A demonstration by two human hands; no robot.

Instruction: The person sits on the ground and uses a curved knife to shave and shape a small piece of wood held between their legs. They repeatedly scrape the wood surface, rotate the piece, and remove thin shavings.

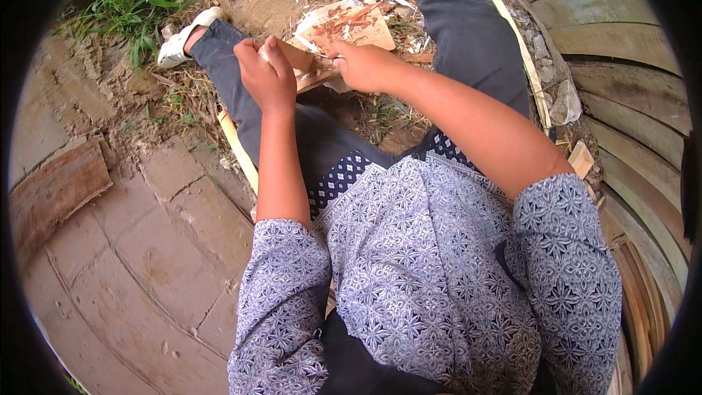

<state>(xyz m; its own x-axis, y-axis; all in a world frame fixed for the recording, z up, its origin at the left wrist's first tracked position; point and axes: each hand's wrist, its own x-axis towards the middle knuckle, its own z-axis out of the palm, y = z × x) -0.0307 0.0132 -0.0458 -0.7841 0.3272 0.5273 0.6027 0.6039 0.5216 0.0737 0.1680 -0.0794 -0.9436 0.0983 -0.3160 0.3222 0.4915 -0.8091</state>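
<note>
Mostly, I see a patterned shirt (pixel 417 271) filling my lower middle, with brown paving (pixel 168 249) at lower left and a plank wall (pixel 596 4) along the right edge. Dark trousers (pixel 472 25) stretch into the upper half; grass (pixel 142 4) grows at upper left. Near top centre, a pale board (pixel 376 33) carries shavings. Just below and left of it, the left hand (pixel 267 77) curls its fingers round a wood piece (pixel 298 57); the right hand (pixel 365 66) pinches a thin tool (pixel 322 55), mostly hidden, beside that wood.

shavings (pixel 344 20) on the board (pixel 379 34) — grass (pixel 139 6) at left, planks (pixel 607 38) at right
</note>
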